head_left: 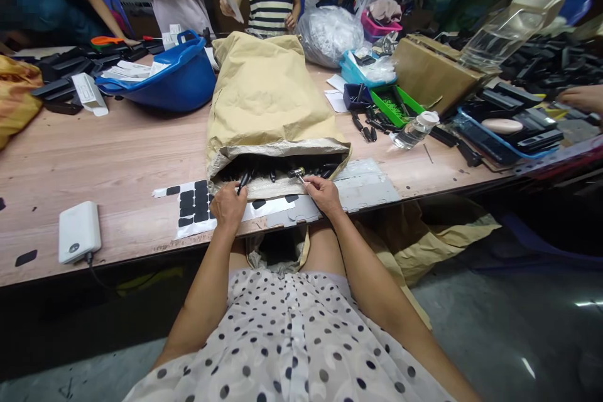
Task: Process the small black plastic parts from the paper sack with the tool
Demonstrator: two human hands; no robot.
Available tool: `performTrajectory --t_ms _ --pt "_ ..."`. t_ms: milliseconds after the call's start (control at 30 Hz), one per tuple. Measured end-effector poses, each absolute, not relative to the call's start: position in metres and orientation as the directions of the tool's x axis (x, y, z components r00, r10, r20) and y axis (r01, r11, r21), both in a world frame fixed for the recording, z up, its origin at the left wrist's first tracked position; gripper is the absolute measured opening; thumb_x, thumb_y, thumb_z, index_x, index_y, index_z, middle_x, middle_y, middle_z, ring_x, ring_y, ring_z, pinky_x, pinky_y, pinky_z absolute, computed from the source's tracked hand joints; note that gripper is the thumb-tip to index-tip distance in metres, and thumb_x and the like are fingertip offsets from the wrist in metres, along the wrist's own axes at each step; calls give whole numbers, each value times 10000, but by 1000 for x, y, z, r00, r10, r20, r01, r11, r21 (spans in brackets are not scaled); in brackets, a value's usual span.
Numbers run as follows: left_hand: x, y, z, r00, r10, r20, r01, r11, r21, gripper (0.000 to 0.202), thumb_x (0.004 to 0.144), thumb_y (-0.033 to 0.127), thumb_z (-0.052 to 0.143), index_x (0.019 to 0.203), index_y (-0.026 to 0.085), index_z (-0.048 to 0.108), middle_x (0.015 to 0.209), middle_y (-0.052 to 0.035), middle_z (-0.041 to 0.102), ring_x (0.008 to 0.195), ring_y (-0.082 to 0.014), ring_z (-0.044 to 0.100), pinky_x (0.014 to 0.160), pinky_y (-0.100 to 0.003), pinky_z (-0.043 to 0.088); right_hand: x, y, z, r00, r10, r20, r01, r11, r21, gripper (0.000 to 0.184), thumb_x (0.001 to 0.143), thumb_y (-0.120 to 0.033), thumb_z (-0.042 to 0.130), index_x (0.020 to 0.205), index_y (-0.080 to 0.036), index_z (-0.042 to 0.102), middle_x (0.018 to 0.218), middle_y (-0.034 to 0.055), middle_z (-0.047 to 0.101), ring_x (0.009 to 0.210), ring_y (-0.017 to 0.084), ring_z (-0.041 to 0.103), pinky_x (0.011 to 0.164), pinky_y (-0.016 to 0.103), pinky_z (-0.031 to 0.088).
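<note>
A large tan paper sack (268,94) lies on the table with its mouth towards me, and many small black parts (273,174) show inside. At the left of the opening, my left hand (229,206) is closed on a slim black part (243,181). My right hand (324,193), at the right of the opening, pinches a thin metal piece with a shiny round head (298,173). Its exact kind I cannot make out. Beside my left hand lies a white sheet with black stickers (187,202).
A white power bank (79,232) with a cable lies at left, a blue basin (188,78) behind it. To the right are a green tray (409,103), a water bottle (415,130) and a cardboard box (426,72). Other people stand across the table; another person's hand (584,98) is far right.
</note>
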State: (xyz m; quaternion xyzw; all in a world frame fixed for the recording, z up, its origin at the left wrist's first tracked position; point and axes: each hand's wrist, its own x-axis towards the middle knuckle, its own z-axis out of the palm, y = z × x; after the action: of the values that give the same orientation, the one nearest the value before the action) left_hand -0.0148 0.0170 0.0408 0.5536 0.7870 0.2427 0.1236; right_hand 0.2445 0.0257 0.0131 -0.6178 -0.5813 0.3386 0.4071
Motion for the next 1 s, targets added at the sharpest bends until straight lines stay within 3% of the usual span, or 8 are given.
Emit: performTrajectory --t_ms 133,267,467,733,1000 --pt "-14 4 41 -147 981 126 850 60 523 176 844 359 668 962 264 758 799 -56 681 911 -292 620 825 -399 458 244 26 12 107 993 49 441 -4 -897 232 811 -367 634 952 -271 791 719 -36 761 738 183 717 728 286 534" --pt "1 4 32 52 981 184 852 -140 505 136 824 312 697 936 260 755 891 -67 675 1001 -292 579 890 -411 435 244 25 14 103 994 36 430 -12 -903 250 809 -371 624 957 -260 793 706 -32 752 732 180 705 722 280 522" --pt "15 16 21 91 984 153 822 -161 546 130 809 317 726 924 262 747 984 -55 693 1016 -278 569 912 -413 434 244 24 17 105 994 26 432 -22 -902 261 799 -372 625 960 -252 792 718 -26 747 741 179 690 721 278 512" --pt "13 21 11 93 982 164 791 -173 587 137 839 351 712 945 284 767 934 -36 712 971 -257 592 909 -405 441 244 22 19 98 994 50 499 -6 -866 268 730 -312 656 955 -249 787 656 -45 645 608 138 561 625 255 467" --pt "11 23 9 80 985 155 753 -162 638 142 830 347 721 942 276 771 921 -23 711 937 -237 600 903 -390 463 225 -3 24 41 961 274 595 197 -779 368 776 -217 580 1094 -262 759 893 7 702 661 143 563 714 285 524"
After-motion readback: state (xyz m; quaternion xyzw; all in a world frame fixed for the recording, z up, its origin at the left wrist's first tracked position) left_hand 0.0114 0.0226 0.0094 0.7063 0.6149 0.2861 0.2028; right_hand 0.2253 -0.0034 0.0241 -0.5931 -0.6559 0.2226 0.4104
